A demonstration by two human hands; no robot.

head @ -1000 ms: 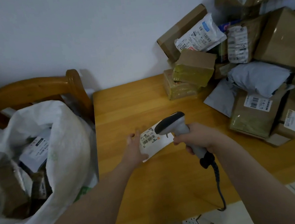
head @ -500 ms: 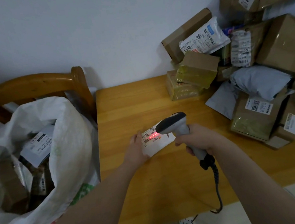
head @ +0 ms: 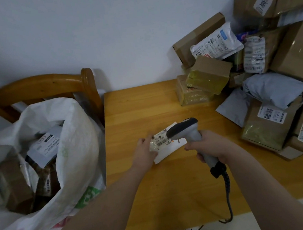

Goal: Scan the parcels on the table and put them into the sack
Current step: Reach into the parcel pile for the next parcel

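A small flat white parcel (head: 164, 147) with a barcode label lies near the middle of the wooden table (head: 136, 109). My left hand (head: 145, 149) grips its left edge and tilts it up. My right hand (head: 209, 145) holds the grey handheld scanner (head: 187, 129) by the handle, its head just over the label. No red light shows on the label. A large white woven sack (head: 74, 142) stands open at the left, with several parcels inside.
A heap of brown boxes (head: 208, 74) and grey mailer bags (head: 274, 87) fills the table's right side up to the wall. A wooden chair (head: 49, 86) stands behind the sack. The scanner's cable (head: 229, 196) hangs over the table's front edge.
The red scan light on the label has gone out. My left hand has shifted its hold and lifted the parcel's left edge. The scanner stays roughly in place.
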